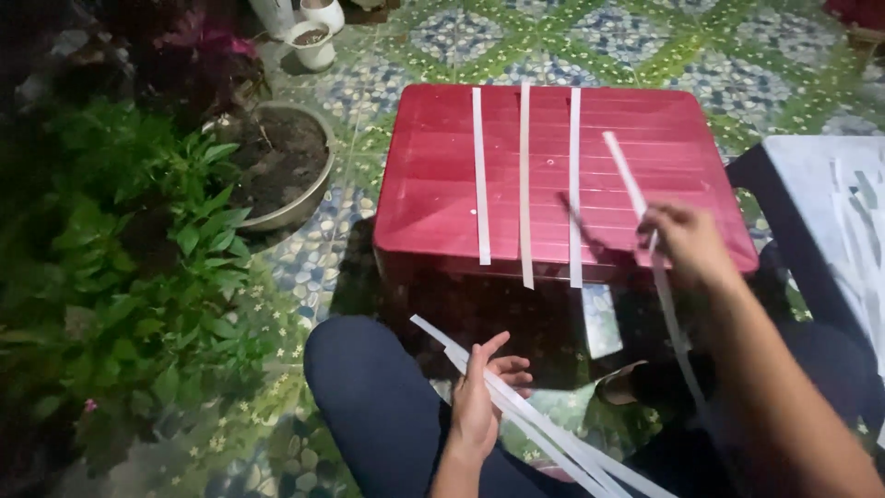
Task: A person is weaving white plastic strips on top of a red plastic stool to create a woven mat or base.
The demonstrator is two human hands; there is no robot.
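White strips: three laid, a fourth in hand

White paper is the working material, and I log the state from nearest to farthest. Nearest the camera, my left hand is loosely curled round a bundle of strips, the fingers half closed and the thumb up; the bundle runs off toward the lower right, over my dark trousers. Further out, my right hand pinches one strip between the fingertips. Its upper end lies slanted on the red table, its lower end hangs down past the table edge.

Progress, as I judge it: three strips already lie side by side on the table top, roughly parallel and apart, running front to back. The fourth is not yet squared to them. The bundle is what is left to lay; I cannot count it.

Surface: moulded red plastic, ribbed and glossy. To the right, a dark stand carries more white paper. The floor is green patterned tile. At left stand leafy plants and a soil-filled pot; small white pots sit beyond. Lighting is dim.
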